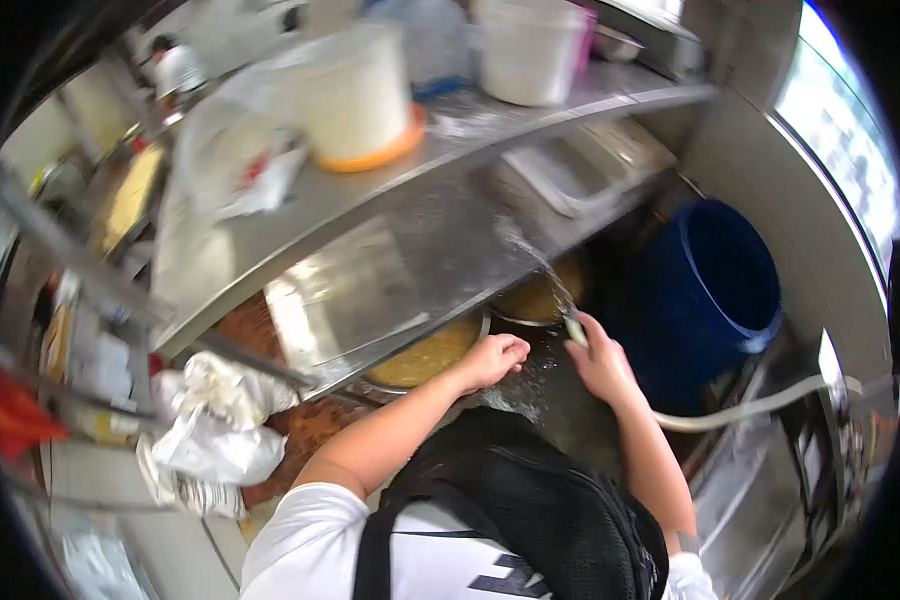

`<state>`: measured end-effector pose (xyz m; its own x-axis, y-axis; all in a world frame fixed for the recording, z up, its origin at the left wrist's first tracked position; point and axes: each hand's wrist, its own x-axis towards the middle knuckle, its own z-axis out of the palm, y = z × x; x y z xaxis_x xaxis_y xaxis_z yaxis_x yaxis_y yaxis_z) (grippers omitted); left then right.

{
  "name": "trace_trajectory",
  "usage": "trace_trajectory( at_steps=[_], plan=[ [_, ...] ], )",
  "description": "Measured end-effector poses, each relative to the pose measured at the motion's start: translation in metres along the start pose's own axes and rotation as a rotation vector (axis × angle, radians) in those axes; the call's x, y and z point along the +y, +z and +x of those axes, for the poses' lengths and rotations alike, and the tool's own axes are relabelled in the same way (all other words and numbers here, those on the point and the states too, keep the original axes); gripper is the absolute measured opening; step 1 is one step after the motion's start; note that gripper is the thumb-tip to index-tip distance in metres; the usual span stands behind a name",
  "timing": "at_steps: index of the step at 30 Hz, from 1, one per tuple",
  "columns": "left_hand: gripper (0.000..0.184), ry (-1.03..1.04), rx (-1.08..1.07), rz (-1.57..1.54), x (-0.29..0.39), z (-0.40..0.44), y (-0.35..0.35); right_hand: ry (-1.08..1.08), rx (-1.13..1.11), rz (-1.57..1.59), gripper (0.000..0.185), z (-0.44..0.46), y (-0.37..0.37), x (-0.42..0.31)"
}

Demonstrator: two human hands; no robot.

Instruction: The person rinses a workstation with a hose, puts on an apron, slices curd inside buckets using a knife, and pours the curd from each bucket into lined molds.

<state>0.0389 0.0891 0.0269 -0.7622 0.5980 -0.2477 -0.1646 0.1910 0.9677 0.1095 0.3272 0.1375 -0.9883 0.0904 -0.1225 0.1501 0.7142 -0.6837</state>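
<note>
My right hand [605, 362] is closed around the end of a pale hose [575, 328]. Water [540, 262] shoots from it up and to the left, toward the lower steel shelf. Behind my right forearm the hose comes out again and curves off to the right. My left hand [495, 362] is loosely curled, with nothing visible in its fingers. It is in front of a round metal pan [420, 358] with yellowish contents, partly under the shelf edge. Another round pan [545, 292] with similar contents is farther back, near the water stream.
A blue barrel [725, 280] stands at the right. The steel shelf [450, 235] carries a rectangular tray [570, 170]; above it are white buckets [355, 100] and a plastic bag [240, 160]. White sacks [215, 430] lie at left. Another person [178, 72] is in the background.
</note>
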Motion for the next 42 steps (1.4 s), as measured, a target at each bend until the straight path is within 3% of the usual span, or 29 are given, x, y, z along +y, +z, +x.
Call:
trace_trajectory(
  at_steps=[2, 6, 10, 12, 13, 14, 16, 18, 20, 22, 23, 24, 26, 28, 30, 33, 35, 38, 42],
  plan=[
    [0.042, -0.129, -0.062, -0.278, 0.031, 0.01, 0.042, 0.042, 0.077, 0.0, 0.049, 0.001, 0.0, -0.002],
    [0.044, -0.179, -0.125, -0.566, 0.063, 0.037, 0.081, 0.033, 0.154, 0.034, 0.039, 0.003, 0.006, 0.015],
    [0.042, -0.193, -0.123, -0.577, 0.05, 0.051, 0.088, -0.028, 0.156, -0.055, 0.039, -0.015, 0.012, 0.023],
    [0.04, -0.099, -0.026, -0.802, 0.039, 0.062, 0.092, -0.179, 0.195, 0.057, 0.037, -0.027, 0.009, 0.026],
    [0.038, -0.114, -0.115, -0.899, 0.051, 0.067, 0.084, -0.175, 0.311, 0.085, 0.043, -0.038, 0.002, 0.02],
    [0.039, -0.174, -0.034, -0.898, 0.059, 0.063, 0.084, -0.142, 0.338, 0.076, 0.043, -0.042, -0.002, 0.031],
    [0.04, -0.183, -0.042, -0.938, 0.066, 0.073, 0.082, -0.248, 0.879, -0.178, 0.046, -0.056, -0.019, 0.061],
    [0.041, -0.176, -0.11, -0.906, 0.072, 0.078, 0.081, 0.016, 1.141, -0.326, 0.052, -0.085, -0.047, 0.084],
    [0.042, -0.181, -0.113, -0.885, 0.082, 0.075, 0.089, 0.31, 1.391, -0.52, 0.072, -0.108, -0.061, 0.123],
    [0.043, -0.209, -0.169, -0.904, 0.08, 0.08, 0.091, 0.457, 1.602, -0.36, 0.072, -0.119, -0.067, 0.169],
    [0.044, -0.216, -0.205, -0.899, 0.076, 0.084, 0.093, 0.422, 1.599, 0.474, 0.064, -0.127, -0.076, 0.167],
    [0.046, -0.24, -0.202, -0.876, 0.078, 0.085, 0.096, 0.326, 1.423, 1.291, 0.055, -0.133, -0.084, 0.162],
    [0.047, -0.267, -0.299, -0.883, 0.071, 0.09, 0.104, 0.179, 1.319, 1.671, 0.023, -0.129, -0.095, 0.133],
    [0.049, -0.376, -0.328, -0.948, 0.063, 0.097, 0.11, -0.082, 1.273, 1.589, 0.011, -0.125, -0.096, 0.128],
    [0.053, -0.488, -0.309, -0.893, 0.056, 0.104, 0.113, 0.014, 1.513, 1.367, 0.012, -0.111, -0.119, 0.091],
    [0.063, -0.584, -0.513, -0.605, 0.049, 0.11, 0.104, -0.133, 1.601, 1.09, 0.009, -0.099, -0.158, 0.052],
    [0.057, -0.579, -0.618, -0.557, 0.047, 0.105, 0.095, -0.221, 1.663, 0.959, 0.011, -0.092, -0.191, 0.039],
    [0.045, -0.512, -0.558, -0.458, 0.038, 0.097, 0.076, -0.286, 1.69, 0.797, 0.016, -0.078, -0.236, 0.025],
    [0.037, -0.422, -0.312, -0.403, 0.035, 0.078, 0.037, -0.293, 1.676, 0.621, 0.026, -0.05, -0.284, 0.032]
  ],
)
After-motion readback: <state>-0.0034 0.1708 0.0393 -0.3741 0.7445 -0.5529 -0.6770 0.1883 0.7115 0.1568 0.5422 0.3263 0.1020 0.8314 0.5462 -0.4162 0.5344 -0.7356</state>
